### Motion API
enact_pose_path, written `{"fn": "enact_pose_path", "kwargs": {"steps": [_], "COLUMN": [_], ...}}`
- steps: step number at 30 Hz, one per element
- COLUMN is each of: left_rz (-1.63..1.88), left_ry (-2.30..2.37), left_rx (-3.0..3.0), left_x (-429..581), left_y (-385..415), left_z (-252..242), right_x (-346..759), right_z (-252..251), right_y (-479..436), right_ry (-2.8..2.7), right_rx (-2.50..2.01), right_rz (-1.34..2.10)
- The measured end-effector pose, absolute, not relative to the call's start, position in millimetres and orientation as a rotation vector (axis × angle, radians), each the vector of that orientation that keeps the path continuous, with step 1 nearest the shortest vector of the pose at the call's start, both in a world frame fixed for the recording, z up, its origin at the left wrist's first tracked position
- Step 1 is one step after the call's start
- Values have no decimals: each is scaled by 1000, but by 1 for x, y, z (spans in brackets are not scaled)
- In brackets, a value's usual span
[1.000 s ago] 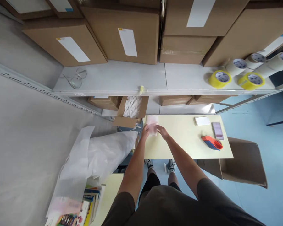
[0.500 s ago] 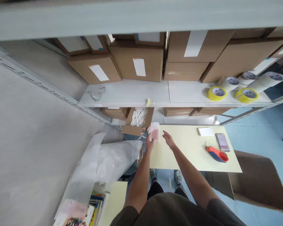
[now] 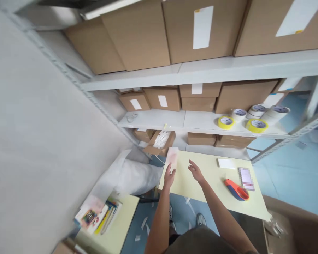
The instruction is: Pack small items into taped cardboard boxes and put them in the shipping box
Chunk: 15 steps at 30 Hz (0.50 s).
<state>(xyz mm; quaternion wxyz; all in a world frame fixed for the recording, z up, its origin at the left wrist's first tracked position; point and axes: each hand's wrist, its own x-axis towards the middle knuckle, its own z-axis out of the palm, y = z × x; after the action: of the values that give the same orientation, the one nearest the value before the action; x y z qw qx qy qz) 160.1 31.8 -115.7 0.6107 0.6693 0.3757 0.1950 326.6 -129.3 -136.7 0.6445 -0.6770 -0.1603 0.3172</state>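
A flat pink-and-white packet (image 3: 172, 156) lies at the left end of the pale yellow table (image 3: 209, 183). My left hand (image 3: 169, 175) is just below the packet's near edge, fingers and thumb apart; whether a fingertip touches it I cannot tell. Over the table to the right hovers my right hand (image 3: 196, 171), its fingers stretched out and nothing in them. Behind the packet, an open cardboard box (image 3: 170, 141) holds white strips or slips (image 3: 161, 139).
At the table's right are a white stack (image 3: 226, 163), a blurred-out flat item (image 3: 246, 179) and an orange-and-blue tool (image 3: 236, 190). Tape rolls (image 3: 226, 122) and cartons (image 3: 163, 98) line the shelf. A white plastic bag (image 3: 137, 176) bulges at left, above books (image 3: 108, 215).
My left hand has come off the packet, or loosened on it, and the packet now lies on the table. The view has tilted up, showing a higher shelf. My right hand stays open.
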Motion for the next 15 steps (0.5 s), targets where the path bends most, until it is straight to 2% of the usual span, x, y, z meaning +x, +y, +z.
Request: {"fn": "enact_pose_path", "kwargs": {"steps": [6,15], "left_rz": [561,837], "left_ry": [1038,1268], "left_rx": [1425,1363], "left_x": [68,-119], "left_y": [9,2], "left_z": [-103,-84], "right_x": [264,109], "right_z": [-141,-112], "right_y": [-127,-60], "right_ry": [-515,-1000], "right_rx": [-1534,-1504], "right_rz": [806,938]}}
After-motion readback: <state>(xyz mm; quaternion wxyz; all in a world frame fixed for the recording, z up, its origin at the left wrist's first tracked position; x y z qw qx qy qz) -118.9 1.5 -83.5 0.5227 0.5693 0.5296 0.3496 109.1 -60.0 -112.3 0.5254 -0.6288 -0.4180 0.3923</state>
